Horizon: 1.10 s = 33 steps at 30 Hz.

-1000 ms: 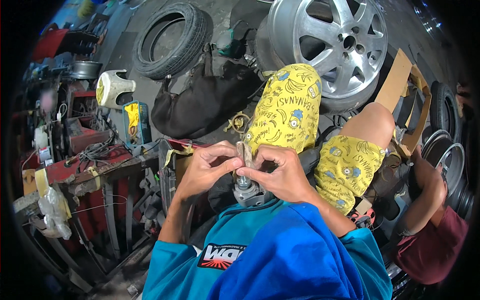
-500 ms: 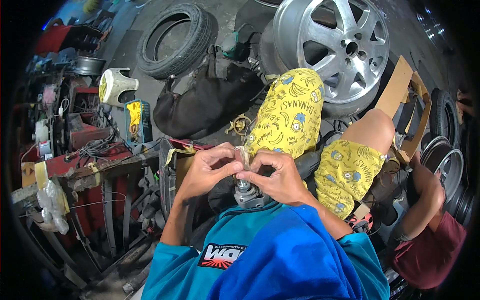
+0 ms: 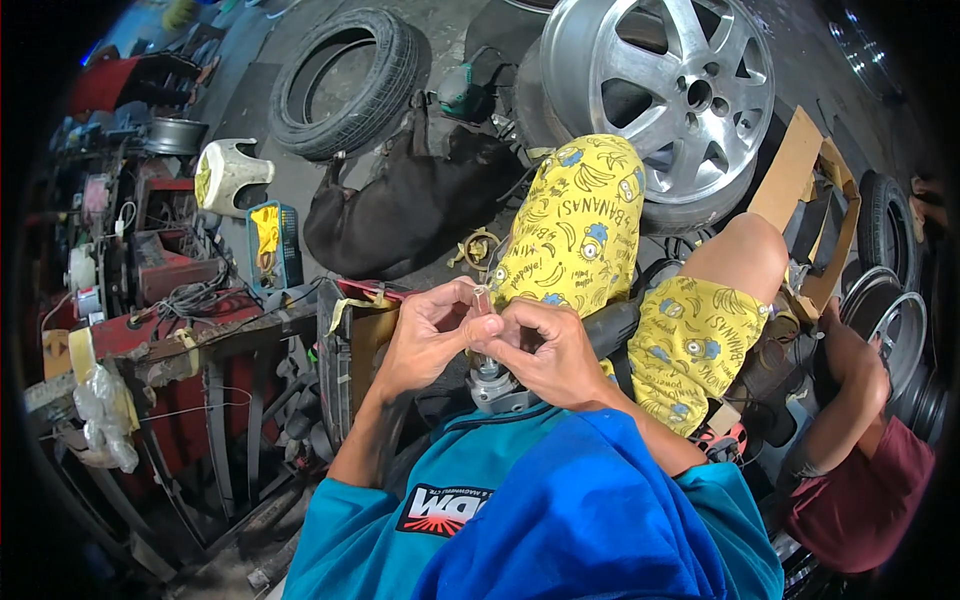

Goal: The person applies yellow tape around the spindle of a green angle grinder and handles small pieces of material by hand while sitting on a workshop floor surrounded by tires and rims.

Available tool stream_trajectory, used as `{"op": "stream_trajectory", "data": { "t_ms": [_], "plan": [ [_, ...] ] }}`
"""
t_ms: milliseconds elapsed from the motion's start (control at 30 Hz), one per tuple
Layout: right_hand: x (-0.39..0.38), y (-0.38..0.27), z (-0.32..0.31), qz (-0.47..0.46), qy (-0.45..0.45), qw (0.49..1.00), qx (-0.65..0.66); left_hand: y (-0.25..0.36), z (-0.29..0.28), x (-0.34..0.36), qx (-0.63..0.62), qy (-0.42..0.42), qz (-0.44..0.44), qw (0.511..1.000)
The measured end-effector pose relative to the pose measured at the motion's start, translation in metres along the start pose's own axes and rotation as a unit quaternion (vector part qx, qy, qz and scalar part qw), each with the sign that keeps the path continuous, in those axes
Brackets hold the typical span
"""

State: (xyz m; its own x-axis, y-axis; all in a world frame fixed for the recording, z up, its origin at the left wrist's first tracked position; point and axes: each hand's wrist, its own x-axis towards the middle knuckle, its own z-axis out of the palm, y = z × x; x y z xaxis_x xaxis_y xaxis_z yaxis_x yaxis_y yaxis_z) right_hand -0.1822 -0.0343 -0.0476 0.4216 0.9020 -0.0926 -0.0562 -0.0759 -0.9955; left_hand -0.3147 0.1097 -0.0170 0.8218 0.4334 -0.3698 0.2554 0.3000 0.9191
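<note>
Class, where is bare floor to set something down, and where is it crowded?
Bare floor lies between the white stool, tyre and black dog. Crowded: around the left hand, right hand and grey tool, and among right-side rims.

The person wears a loose teal shirt [image 3: 445, 460] whose left sleeve [image 3: 345, 520] and right sleeve [image 3: 735, 510] reach down toward the elbows, leaving the forearms bare. A dark line curves along the shirt's edge; whether it is trim or a cord cannot be told. On the shirt sits a dark, roughly rectangular patch [image 3: 443, 510] with thick white lettering, a smaller line of white print and a red sunburst of fanned rays. A bright royal-blue cloth [image 3: 590, 510] drapes over the front in soft, broad folds. The yellow shorts [image 3: 585, 235] are printed with dark-outlined bananas, scattered lettering and cartoon figures in blue. The right knee [image 3: 750, 255] is bare.
</note>
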Motion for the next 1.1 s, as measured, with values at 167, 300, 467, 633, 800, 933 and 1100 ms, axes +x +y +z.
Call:
{"op": "stream_trajectory", "data": {
  "t_ms": [167, 300, 467, 633, 800, 933, 1100],
  "plan": [
    [-0.004, -0.001, 0.002, -0.003, 0.013, 1.0, 0.0, 0.002, 0.011, -0.005, 0.01, 0.009, -0.019, 1.0],
    [-0.007, -0.001, 0.01, -0.039, 0.076, 0.996, -0.026, 0.008, 0.031, -0.006, 0.099, 0.105, 0.031, 0.989],
    [-0.008, -0.004, 0.011, -0.04, 0.107, 0.993, -0.034, 0.013, 0.044, -0.01, 0.074, 0.194, 0.008, 0.978],
    [0.002, 0.003, -0.01, -0.012, 0.003, 0.998, 0.067, 0.015, 0.026, -0.011, 0.081, 0.168, 0.006, 0.982],
    [0.005, 0.015, -0.014, 0.018, -0.027, 0.99, 0.135, 0.012, 0.013, -0.012, 0.075, 0.11, 0.032, 0.991],
    [0.005, 0.004, -0.018, -0.036, -0.014, 0.996, 0.078, 0.014, 0.022, -0.012, 0.102, 0.137, -0.004, 0.985],
    [0.004, 0.005, -0.018, -0.083, -0.001, 0.996, 0.016, 0.01, 0.028, -0.014, 0.116, 0.177, 0.013, 0.977]
  ]
}}
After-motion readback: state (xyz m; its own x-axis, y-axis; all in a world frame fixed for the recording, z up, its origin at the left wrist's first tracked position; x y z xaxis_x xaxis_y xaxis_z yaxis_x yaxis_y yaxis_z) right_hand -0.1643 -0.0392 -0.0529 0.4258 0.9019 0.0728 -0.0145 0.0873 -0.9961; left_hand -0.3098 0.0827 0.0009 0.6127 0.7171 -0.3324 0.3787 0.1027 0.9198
